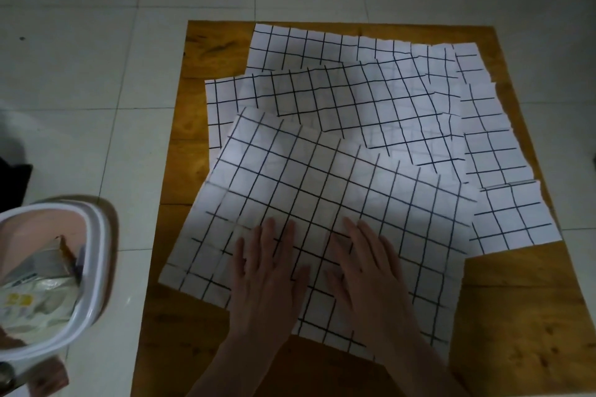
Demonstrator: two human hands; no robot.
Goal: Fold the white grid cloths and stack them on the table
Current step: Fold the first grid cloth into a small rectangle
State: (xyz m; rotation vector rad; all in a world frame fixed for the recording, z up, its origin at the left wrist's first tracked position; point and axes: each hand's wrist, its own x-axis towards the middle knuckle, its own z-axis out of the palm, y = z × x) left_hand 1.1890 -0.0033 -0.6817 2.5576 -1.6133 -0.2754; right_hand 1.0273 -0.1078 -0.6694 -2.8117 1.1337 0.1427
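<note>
At far left, off the counter [180, 316], a white-rimmed bin [90, 255] stands on the tiled floor [96, 42] with packets in it — it plays no part in the job. The wooden counter carries several white grid cloths, all lying flat and overlapping: a far cloth [309, 45] at the back, a middle cloth [338, 100] tilted over it, strips of others [487, 145] showing along the right edge, and on top, nearest the person, the top cloth [322, 184], turned at an angle with its near left corner by the counter's left edge.

Both hands lie on the near part of the top cloth. The left hand [267, 271] is flat, palm down, fingers together and straight, pinching nothing. Just beside it, not touching, the right hand [367, 267] lies the same way, fingers slightly fanned, palm pressed to the fabric.

This looks like smoothing the top cloth before its first fold — no folded cloth or stack can be seen anywhere, so the task appears to be near its start. The next move calls for each hand to shift outward to a near corner or edge, pinch it, and carry it over to meet the far edge, keeping the cloths beneath from dragging along. A bare patch of counter at near right could take the stack.
</note>
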